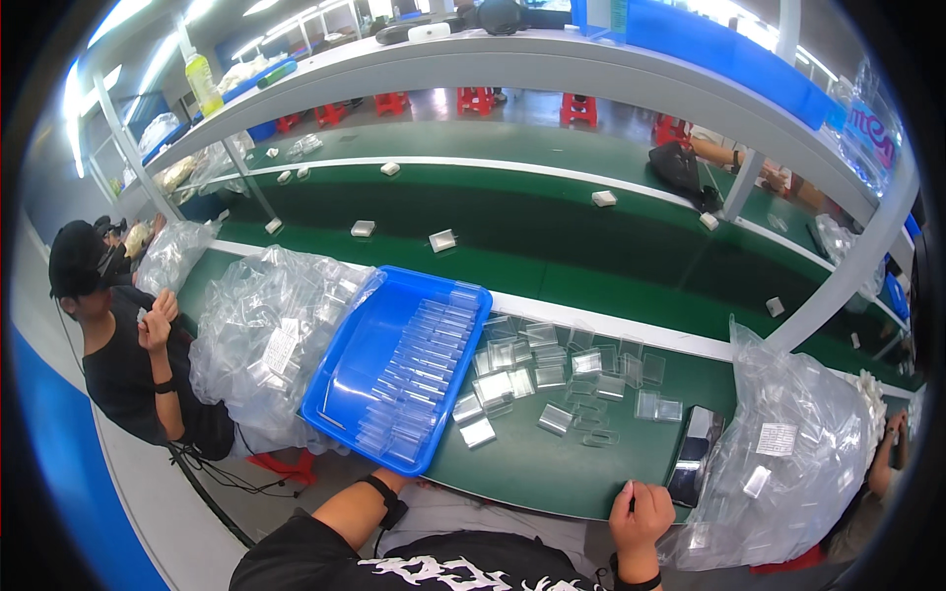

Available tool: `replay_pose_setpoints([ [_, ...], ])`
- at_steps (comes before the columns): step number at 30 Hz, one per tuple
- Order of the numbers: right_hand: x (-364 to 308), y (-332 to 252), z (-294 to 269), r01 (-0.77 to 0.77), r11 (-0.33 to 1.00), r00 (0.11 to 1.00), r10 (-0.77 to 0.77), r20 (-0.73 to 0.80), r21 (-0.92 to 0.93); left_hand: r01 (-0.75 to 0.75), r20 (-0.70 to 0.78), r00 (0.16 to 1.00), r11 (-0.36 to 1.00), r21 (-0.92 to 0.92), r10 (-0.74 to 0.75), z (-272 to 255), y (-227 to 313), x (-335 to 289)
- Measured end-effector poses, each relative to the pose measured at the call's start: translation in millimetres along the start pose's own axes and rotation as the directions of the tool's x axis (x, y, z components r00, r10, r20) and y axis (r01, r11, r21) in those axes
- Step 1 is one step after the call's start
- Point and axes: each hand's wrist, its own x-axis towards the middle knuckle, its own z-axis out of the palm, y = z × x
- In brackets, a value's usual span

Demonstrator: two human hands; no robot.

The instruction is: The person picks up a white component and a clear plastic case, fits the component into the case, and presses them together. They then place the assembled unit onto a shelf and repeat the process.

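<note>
My left hand (397, 480) is at the bench's front edge, below the near end of a blue tray (340, 369); its fingers are hidden. Rows of clear plastic cases (424, 345) fill the tray's right side. My right hand (644, 512) is curled closed at the front edge, beside a dark phone (696, 455). A small dark spot shows at its fingers, but I cannot make out what, if anything, it holds. Between tray and phone, several loose clear plastic pieces (555, 420) lie scattered on the green bench top (532, 468).
Large clear plastic bags stand left (261, 325) and right (788, 433) of my place. Beyond the bench runs a green conveyor belt (532, 251) carrying small white-and-clear pieces (442, 239). A grey shelf (473, 54) spans overhead. A co-worker in black (133, 355) sits at left, hands raised.
</note>
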Motion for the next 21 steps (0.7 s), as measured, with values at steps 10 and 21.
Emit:
replay_pose_setpoints([
  [10,4,-7,-5,-0.068,0.996,0.998,0.067,0.022,0.05,-0.125,0.123,0.984,0.992,-0.035,0.128,36,33,64],
  [21,197,-144,-89,-0.481,-0.473,0.809,-0.563,0.167,0.738,-0.25,0.392,0.898,0.965,0.084,0.199,71,52,99],
])
